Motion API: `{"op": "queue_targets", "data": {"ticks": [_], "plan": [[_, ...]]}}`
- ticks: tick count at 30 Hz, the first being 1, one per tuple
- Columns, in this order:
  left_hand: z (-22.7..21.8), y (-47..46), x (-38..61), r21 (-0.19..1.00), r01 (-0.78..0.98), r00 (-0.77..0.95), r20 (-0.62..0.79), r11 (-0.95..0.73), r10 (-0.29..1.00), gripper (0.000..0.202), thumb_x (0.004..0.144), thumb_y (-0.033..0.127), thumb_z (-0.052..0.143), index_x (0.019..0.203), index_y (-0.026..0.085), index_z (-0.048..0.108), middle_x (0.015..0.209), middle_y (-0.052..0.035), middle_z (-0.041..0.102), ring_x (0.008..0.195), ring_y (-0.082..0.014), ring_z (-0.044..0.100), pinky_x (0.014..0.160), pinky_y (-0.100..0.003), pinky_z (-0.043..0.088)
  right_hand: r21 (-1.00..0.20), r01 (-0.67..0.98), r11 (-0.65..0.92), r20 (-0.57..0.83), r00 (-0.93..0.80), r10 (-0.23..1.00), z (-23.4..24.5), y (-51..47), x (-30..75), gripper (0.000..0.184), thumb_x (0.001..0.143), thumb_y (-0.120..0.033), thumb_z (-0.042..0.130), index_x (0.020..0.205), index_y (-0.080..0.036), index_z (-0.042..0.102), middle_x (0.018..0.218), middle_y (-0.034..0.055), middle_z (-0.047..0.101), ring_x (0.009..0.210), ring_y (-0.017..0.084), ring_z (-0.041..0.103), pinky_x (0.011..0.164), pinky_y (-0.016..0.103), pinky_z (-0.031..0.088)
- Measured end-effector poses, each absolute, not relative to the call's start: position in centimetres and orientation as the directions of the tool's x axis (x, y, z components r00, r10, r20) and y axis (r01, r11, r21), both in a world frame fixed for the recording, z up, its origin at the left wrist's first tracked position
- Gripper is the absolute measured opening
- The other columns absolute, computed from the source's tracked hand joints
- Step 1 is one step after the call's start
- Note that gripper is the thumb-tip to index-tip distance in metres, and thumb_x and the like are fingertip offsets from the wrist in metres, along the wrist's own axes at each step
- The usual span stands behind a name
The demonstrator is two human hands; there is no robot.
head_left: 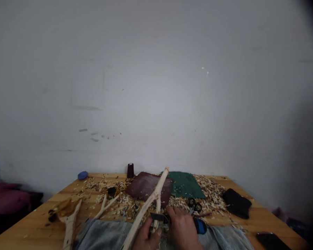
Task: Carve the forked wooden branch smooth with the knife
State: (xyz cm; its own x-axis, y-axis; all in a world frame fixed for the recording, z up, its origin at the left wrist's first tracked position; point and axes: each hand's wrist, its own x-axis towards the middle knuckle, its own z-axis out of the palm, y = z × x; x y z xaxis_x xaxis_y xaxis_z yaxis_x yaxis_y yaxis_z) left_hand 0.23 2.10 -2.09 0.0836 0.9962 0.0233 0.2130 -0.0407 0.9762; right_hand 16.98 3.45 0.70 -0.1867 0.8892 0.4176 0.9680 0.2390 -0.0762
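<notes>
My left hand (146, 239) is shut around a long peeled forked branch (147, 203) low on its stem, and the pale stem rises past the far table edge. My right hand (182, 228) grips a knife with a blue-and-black handle (200, 226). Its dark blade (158, 217) points left, against the branch's shorter fork. The fingers hide part of the handle. Grey fabric (106, 234) covers my lap beneath both hands.
Wood shavings cover the wooden table (261, 218). On it are a dark red leather pad (144, 185), green cloth (185, 185), black scissors (194, 205), a black pouch (237, 203), a phone (272, 241), and two peeled forked sticks (70, 222). A white wall stands behind.
</notes>
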Motion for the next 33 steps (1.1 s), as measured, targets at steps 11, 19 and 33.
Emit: {"op": "queue_targets", "data": {"ticks": [11,19,33], "plan": [[-2.0,2.1,1.4,0.963,0.261,0.145,-0.109,0.068,0.983,0.057,0.079,0.056,0.057,0.122,0.019,0.055,0.046,0.0087,0.041,0.035,-0.0115,0.038,0.038,-0.023,0.032,0.030,0.977,0.210,0.416,-0.203,0.886,0.8,3.7,17.1,0.029,0.085,-0.006,0.049,0.104,-0.022,0.064,0.094,0.0078,0.068,0.089,0.023,0.064,0.076,0.031,0.041],[0.2,0.4,1.2,0.987,0.132,0.256,-0.120,0.089,0.959,0.044,0.081,0.050,0.056,0.111,0.018,0.052,0.047,0.0117,0.041,0.027,-0.0053,0.026,0.029,-0.019,0.014,0.034,0.995,0.095,0.385,-0.101,0.917,1.1,4.8,18.9,0.026,0.089,-0.010,0.047,0.107,-0.020,0.063,0.095,0.0095,0.068,0.089,0.021,0.064,0.074,0.029,0.041],[0.5,0.7,1.1,0.928,0.364,0.122,-0.128,0.076,0.984,0.025,0.089,0.033,0.048,0.108,0.017,0.053,0.043,0.0113,0.038,0.028,-0.0081,0.028,0.033,-0.020,0.020,0.012,0.971,0.240,0.327,-0.231,0.916,1.4,3.1,16.6,0.023,0.088,-0.012,0.048,0.104,-0.020,0.063,0.097,0.0091,0.069,0.090,0.022,0.065,0.073,0.029,0.041]]}}
